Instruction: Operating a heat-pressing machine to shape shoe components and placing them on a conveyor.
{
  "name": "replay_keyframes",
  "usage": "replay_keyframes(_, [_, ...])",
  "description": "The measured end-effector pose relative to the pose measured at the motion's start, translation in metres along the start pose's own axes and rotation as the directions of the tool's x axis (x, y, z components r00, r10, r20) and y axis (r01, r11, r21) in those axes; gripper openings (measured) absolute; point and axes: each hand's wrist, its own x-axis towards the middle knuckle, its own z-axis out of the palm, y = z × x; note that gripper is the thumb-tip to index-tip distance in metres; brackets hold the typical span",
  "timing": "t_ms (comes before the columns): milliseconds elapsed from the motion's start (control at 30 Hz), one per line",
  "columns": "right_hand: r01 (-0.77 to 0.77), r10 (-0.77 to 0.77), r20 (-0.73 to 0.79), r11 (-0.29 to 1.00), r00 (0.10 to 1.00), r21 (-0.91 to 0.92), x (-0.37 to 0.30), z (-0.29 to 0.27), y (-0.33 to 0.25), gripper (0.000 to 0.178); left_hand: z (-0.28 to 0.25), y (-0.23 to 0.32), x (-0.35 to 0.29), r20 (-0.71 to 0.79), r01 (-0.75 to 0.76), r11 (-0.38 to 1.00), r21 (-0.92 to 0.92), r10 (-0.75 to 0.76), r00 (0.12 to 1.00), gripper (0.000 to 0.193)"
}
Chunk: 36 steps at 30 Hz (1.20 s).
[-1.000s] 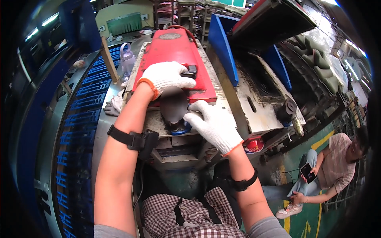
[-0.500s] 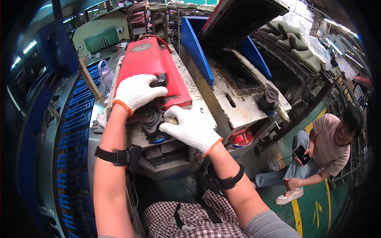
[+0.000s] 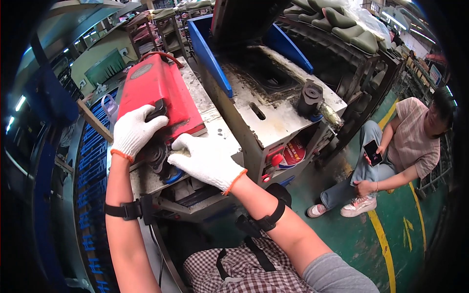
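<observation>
White knitted gloves (image 3: pixel 220 163) cover my hands, which are near each other but apart. My left hand (image 3: pixel 137 129) is wrapped round the black handle (image 3: pixel 158 110) near the front edge of the red lid (image 3: pixel 146 90). My right hand (image 3: pixel 207 157) is at the dark clamp (image 3: pixel 155 156) on the front edge of the pale base (image 3: pixel 217 128); I cannot tell whether it grips anything. That lid lies down on the base. To the right, a second machine (image 3: pixel 280 126) has a dark knob (image 3: pixel 310 97) near its front right corner. Farther right, a seated person (image 3: pixel 415 129) holds a phone (image 3: pixel 373 152).
</observation>
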Motion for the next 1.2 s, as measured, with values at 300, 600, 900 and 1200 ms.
replay_keyframes(300, [0.193,-0.124,-0.321,0.962,0.939,0.194,-0.140,0.070,0.127,0.023,0.005,0.010,-0.001,-0.069,0.038,0.999,0.015,-0.037,0.997,0.041])
replay_keyframes(600, [-0.544,0.183,0.983,0.826,0.007,-0.150,-0.299,0.211,0.280,0.081,0.012,0.012,0.002,-0.070,0.088,0.995,-0.041,-0.091,0.993,0.029])
replay_keyframes(900, [-0.765,0.142,0.976,0.607,-0.163,-0.216,-0.294,0.090,0.275,0.082,0.012,0.003,0.004,-0.061,0.028,0.999,0.035,-0.026,0.998,0.030])
replay_keyframes(1200, [-0.326,0.352,0.865,0.915,0.357,-0.238,-0.194,0.044,0.214,0.067,0.013,0.010,-0.004,-0.215,-0.072,0.997,0.000,0.071,0.974,0.035])
